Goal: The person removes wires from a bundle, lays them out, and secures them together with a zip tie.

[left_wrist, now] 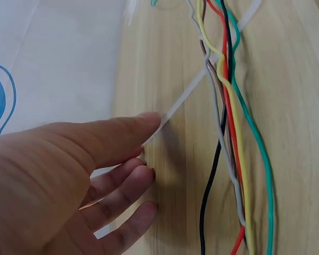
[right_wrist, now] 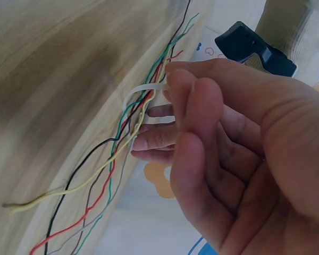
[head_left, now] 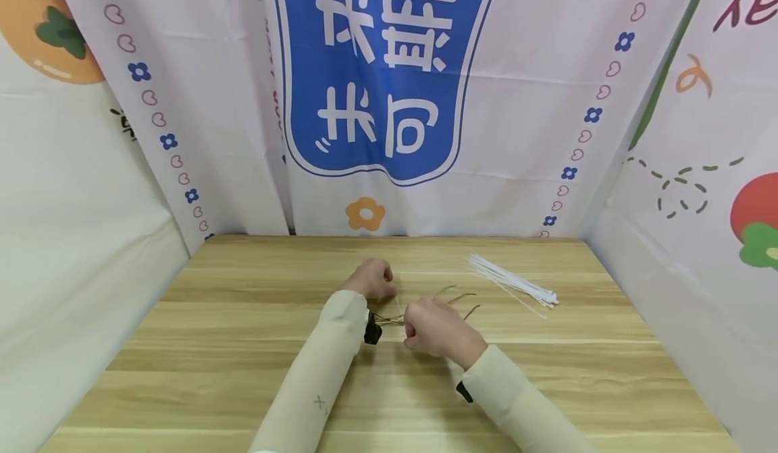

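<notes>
A loose bundle of thin coloured wires [left_wrist: 227,101], among them red, yellow, green, black and grey, lies lengthwise on the wooden table. One white cable tie [left_wrist: 187,91] crosses beneath the bundle at a slant. Its one end is pinched between thumb and forefinger of my left hand [head_left: 373,279], on the far side of the wires. My right hand [head_left: 440,328], over the near side, pinches the tie's other part, which bends round the wires in the right wrist view. Fingertips of the right hand hide that end of the tie. Wire ends fan out beyond the right hand.
A pile of white cable ties [head_left: 513,281] lies at the back right of the table [head_left: 243,372], with one tie slightly apart from it. Printed cloth [head_left: 243,136] hangs behind the table and at both sides.
</notes>
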Demonstrator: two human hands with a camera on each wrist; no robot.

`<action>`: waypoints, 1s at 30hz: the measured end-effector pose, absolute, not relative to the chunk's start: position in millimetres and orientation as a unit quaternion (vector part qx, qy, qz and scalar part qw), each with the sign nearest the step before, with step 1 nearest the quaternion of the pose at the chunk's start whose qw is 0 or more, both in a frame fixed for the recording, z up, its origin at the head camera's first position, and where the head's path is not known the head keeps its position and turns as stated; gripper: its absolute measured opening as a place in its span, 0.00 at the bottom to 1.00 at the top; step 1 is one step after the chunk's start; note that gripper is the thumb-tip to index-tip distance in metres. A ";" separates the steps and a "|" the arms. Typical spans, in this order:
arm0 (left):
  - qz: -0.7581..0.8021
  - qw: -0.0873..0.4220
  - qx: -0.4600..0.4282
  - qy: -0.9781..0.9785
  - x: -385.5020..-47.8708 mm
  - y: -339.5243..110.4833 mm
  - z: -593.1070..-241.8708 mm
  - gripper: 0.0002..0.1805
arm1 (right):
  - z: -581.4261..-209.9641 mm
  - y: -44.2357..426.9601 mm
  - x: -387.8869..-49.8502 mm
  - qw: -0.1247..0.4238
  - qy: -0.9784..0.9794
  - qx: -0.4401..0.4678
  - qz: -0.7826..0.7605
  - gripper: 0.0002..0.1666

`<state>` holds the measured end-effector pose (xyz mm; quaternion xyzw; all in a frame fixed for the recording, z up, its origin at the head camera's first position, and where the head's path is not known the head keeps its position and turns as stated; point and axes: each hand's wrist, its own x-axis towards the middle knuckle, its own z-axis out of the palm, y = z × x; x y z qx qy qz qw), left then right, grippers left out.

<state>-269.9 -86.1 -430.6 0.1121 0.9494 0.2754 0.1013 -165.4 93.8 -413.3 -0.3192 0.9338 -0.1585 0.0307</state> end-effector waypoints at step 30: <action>0.326 0.100 0.112 0.933 -277.3 -81.7 -441.2 0.17 | -413.3 92.5 -171.5 0.050 0.935 -0.313 -0.159 0.15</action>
